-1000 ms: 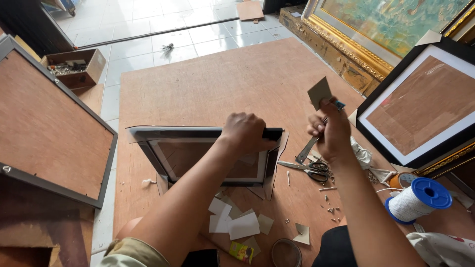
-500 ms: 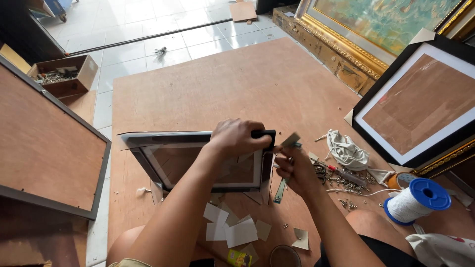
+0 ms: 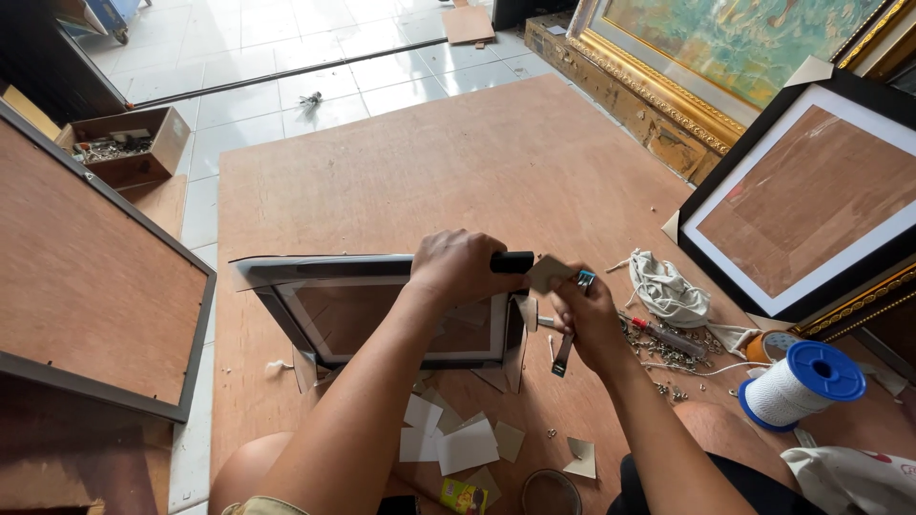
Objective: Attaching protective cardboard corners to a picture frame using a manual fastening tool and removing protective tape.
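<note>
A dark picture frame [image 3: 315, 272] stands tilted on its lower edge on the plywood sheet [image 3: 458, 162], its back toward me. My left hand [image 3: 463, 267] grips its top rail near the right corner. My right hand [image 3: 587, 319] is beside that corner. It pinches a small brown cardboard piece [image 3: 546, 274] against the corner and also holds a slim metal tool [image 3: 563, 355] that hangs down below the fingers. Cardboard corner pieces sit on the frame's lower corners.
Cardboard scraps [image 3: 458, 439] lie by my knees. To the right are a white cloth [image 3: 668, 286], a red-handled screwdriver [image 3: 658, 334], loose screws and a blue-ended spool of white string [image 3: 801, 381]. A black frame [image 3: 811, 200] and a gilt painting [image 3: 725, 57] lean on the right. On the left are a large backed frame [image 3: 86, 286] and a hardware box [image 3: 119, 143].
My right hand has come down and leftward from a raised spot on the right, and has brought the cardboard piece to the frame's top right corner. My left hand stays on the top rail.
</note>
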